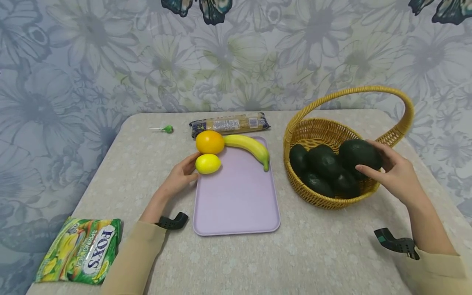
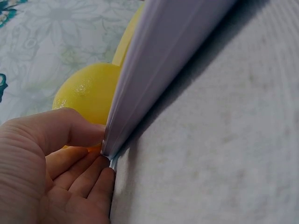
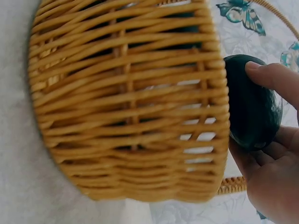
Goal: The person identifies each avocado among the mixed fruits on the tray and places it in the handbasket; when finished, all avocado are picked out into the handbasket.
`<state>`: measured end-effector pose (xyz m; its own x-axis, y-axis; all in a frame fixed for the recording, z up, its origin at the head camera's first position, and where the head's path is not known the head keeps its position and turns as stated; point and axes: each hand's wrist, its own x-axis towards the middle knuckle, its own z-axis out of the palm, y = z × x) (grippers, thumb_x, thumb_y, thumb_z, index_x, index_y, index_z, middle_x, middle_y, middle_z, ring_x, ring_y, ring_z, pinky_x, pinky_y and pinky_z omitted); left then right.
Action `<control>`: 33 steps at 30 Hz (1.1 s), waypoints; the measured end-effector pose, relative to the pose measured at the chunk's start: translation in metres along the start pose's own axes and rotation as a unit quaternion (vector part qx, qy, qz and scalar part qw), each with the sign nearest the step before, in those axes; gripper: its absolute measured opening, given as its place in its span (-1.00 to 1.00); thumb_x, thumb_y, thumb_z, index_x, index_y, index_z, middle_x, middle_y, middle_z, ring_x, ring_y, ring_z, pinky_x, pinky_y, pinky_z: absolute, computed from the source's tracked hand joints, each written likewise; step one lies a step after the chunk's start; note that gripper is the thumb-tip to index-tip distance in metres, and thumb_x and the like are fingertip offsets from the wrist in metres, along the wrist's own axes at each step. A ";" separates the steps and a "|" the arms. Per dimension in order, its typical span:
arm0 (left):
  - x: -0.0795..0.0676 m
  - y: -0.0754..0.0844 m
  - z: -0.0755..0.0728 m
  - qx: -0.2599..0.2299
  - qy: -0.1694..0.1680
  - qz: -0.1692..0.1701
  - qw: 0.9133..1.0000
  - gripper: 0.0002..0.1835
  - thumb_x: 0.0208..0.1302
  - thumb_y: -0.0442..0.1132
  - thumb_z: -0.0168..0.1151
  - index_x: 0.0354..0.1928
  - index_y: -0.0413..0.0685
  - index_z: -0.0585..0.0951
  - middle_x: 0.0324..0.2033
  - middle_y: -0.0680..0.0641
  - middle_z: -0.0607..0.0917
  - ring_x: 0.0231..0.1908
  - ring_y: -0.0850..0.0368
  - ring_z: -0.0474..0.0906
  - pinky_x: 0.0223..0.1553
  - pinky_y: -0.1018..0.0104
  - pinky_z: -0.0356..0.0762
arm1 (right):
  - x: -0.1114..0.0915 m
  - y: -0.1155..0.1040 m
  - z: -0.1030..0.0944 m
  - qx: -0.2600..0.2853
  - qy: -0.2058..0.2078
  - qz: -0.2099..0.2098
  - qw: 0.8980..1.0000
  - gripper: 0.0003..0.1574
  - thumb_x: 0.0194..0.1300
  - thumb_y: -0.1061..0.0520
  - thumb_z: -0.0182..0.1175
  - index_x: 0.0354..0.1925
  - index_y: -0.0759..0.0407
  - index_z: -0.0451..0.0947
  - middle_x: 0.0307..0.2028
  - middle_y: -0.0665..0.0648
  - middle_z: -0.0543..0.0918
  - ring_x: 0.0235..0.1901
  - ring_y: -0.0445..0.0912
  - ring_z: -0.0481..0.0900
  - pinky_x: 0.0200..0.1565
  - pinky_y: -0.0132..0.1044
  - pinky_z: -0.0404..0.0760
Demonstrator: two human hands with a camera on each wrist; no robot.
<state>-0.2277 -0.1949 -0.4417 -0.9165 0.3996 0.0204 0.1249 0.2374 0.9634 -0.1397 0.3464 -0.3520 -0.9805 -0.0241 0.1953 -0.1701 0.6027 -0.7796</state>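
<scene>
My right hand (image 1: 400, 174) grips a dark green avocado (image 1: 359, 154), thumb on its near side and fingers round the far side. This avocado sits at the top right of the pile in the yellow wicker basket (image 1: 321, 201); in the right wrist view it shows beyond the basket's rim (image 3: 223, 112). Several more avocados (image 1: 323, 161) lie inside. At the left edge of the lilac tray (image 1: 236, 205), my left hand (image 1: 180, 176) pinches the rim between thumb and fingers, beside a lemon (image 1: 208, 164). An orange (image 1: 209, 142) and a banana (image 1: 250, 148) lie at the tray's far end.
Behind the tray lies a long clear packet (image 1: 232, 123) with a label. A green lollipop (image 1: 168, 129) is at the back left of the table (image 1: 332, 250). A green candy bag (image 1: 81, 250) lies at the front left. The basket's tall handle (image 1: 354, 91) arches above it.
</scene>
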 end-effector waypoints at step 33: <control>0.001 0.008 0.003 0.019 0.007 -0.025 0.999 -0.26 0.25 -0.50 0.05 0.45 -0.20 0.05 0.41 -0.16 0.09 0.37 -0.06 0.04 0.35 0.12 0.05 | -0.005 0.011 -0.004 -0.073 -0.032 0.049 0.996 -0.06 0.18 -0.01 0.32 0.43 0.01 0.12 0.31 0.23 0.29 0.27 -0.06 0.29 -0.17 -0.79 0.26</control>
<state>-0.2264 -0.1903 -0.4350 -0.9275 0.3730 -0.0238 0.0926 0.2911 0.9522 -0.1364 0.3567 -0.3588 -0.9967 -0.0083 0.0808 -0.0625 0.7136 -0.6977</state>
